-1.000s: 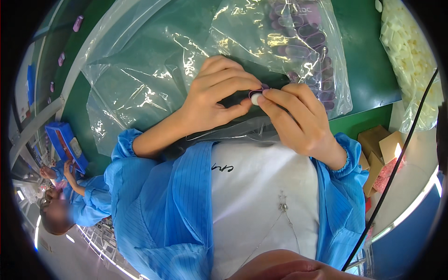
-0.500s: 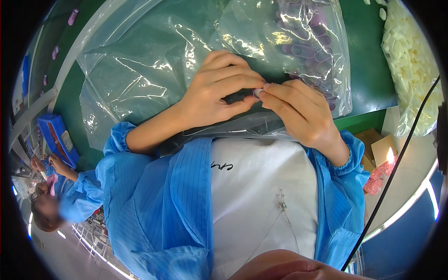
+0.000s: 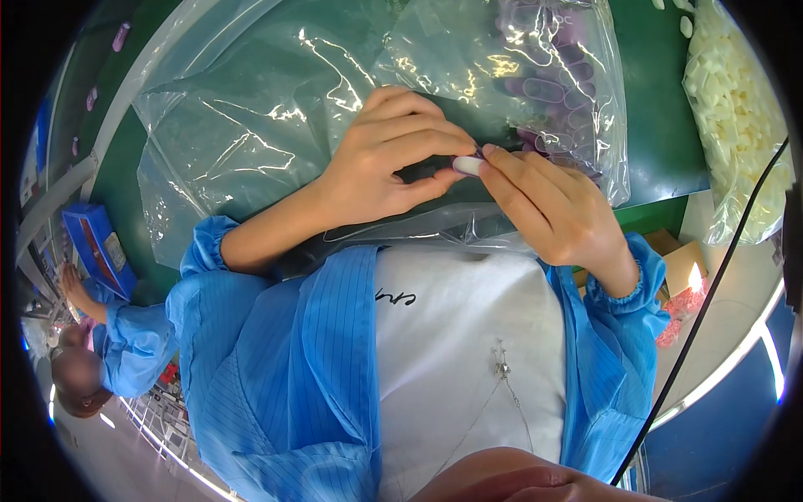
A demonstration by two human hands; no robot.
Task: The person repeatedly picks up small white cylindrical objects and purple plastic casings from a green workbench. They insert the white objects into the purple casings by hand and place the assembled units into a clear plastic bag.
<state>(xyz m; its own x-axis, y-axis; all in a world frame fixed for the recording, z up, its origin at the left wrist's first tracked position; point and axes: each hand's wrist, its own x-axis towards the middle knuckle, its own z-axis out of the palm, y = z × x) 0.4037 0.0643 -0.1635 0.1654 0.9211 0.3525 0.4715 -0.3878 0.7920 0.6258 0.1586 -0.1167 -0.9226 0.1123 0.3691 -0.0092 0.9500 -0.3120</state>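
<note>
Between my two hands is a small oval purple piece with a white face [image 3: 468, 165]. My left hand [image 3: 381, 155] pinches its left end between thumb and fingertips. From the other side, the fingertips of my right hand [image 3: 562, 201] grip it, covering its right end. Both hands are closed, held over a large clear plastic bag [image 3: 242, 159] spread across the green table. Several purple oval pieces [image 3: 544, 90] show through the plastic just beyond my right hand; whether they lie in the bag or under it I cannot tell.
At the right stands a clear bag of cream-white pieces [image 3: 732, 125], with a black cable [image 3: 711, 297] running past it. A cardboard box [image 3: 684, 263] is lower right. At left are a blue box [image 3: 99, 251], loose purple pieces [image 3: 121, 36] and a co-worker's hand [image 3: 74, 291].
My right hand has shifted slightly right and down. More of the piece's white face now shows between my fingers. At left, the co-worker's hands have moved.
</note>
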